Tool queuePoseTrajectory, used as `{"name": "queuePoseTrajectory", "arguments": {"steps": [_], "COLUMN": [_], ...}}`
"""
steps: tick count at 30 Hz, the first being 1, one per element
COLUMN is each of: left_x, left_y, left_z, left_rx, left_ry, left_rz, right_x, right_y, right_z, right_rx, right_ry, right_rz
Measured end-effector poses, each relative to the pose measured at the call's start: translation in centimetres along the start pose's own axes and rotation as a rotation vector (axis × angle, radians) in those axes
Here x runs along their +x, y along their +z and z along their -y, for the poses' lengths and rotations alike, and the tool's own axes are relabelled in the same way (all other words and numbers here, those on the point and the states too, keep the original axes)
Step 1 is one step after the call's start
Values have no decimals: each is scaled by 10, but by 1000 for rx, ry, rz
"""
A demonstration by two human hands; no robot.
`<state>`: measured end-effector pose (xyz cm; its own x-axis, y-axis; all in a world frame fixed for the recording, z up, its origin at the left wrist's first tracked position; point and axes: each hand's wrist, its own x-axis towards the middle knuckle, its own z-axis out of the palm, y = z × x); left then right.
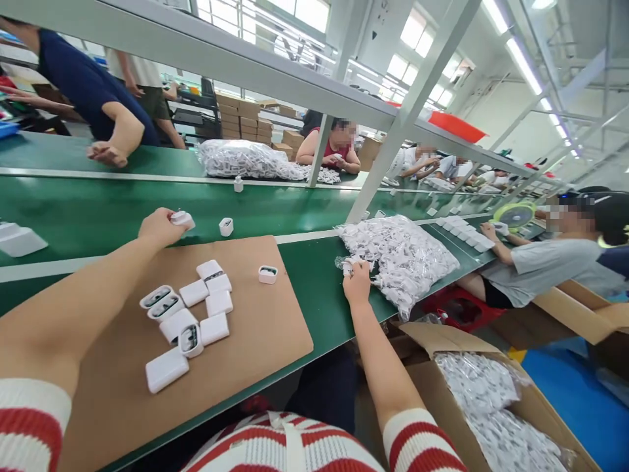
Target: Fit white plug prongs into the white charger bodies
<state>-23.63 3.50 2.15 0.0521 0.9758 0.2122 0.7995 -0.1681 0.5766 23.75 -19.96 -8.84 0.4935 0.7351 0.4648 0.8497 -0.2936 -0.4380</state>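
Observation:
My left hand (160,228) reaches to the far edge of the brown cardboard sheet (255,328) and is closed on a small white charger shell (183,218). My right hand (357,278) is stretched to the right, fingers pinched on a small bagged white part (346,265) at the edge of a pile of clear bagged parts (400,255). Several white charger shells (189,314) lie clustered on the cardboard between my arms. One lone shell (268,274) sits further right on the sheet, another (226,226) on the green belt.
A green conveyor belt (98,210) runs across in front of me. Another bagged pile (246,160) lies beyond it. People sit along both sides. An open carton of bagged parts (491,406) stands at my lower right. White frame struts (393,131) cross overhead.

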Motion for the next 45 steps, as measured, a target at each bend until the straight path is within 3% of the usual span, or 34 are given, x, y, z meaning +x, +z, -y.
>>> {"name": "queuePoseTrajectory", "arguments": {"steps": [2,4,7,8,10,13,15,17,19,21,26,29,31,33,37,41,45], "left_x": [7,5,-3,-4,-3,3,4,-3,-22,-54,-174,-237,-265,-282,-300,-314,-323], "left_y": [12,22,33,36,37,33,27,21,14,6,-5,5,19,35,62,79,88], "left_z": [-2,-11,-30,-35,-45,-53,-60,-72,-88,-103,-115,-109,-105,-102,-100,-100,-99], "left_rx": [41,113,278,336,416,419,391,364,303,209,51,-23,-69,-79,-63,-186,-264], "left_ry": [-83,-105,126,216,283,202,197,236,280,320,478,549,520,462,357,380,387], "left_rz": [9,-115,-286,-260,-72,190,235,197,159,148,306,427,467,442,280,181,201], "right_x": [1,4,10,11,12,12,11,10,10,7,-18,-44,-61,-75,-95,-110,-123], "right_y": [3,8,15,17,19,20,18,13,7,-2,-28,-42,-50,-56,-66,-73,-77], "right_z": [-3,-4,-2,-1,1,1,0,1,6,15,54,79,92,100,108,115,125], "right_rx": [95,185,312,344,380,369,365,415,539,733,1187,1338,1401,1434,1399,1282,1239], "right_ry": [-45,-121,-210,-225,-236,-228,-234,-251,-235,-171,63,193,243,292,309,201,47], "right_rz": [-73,-127,-191,-203,-203,-175,-195,-244,-296,-268,7,122,224,328,481,529,584]}}
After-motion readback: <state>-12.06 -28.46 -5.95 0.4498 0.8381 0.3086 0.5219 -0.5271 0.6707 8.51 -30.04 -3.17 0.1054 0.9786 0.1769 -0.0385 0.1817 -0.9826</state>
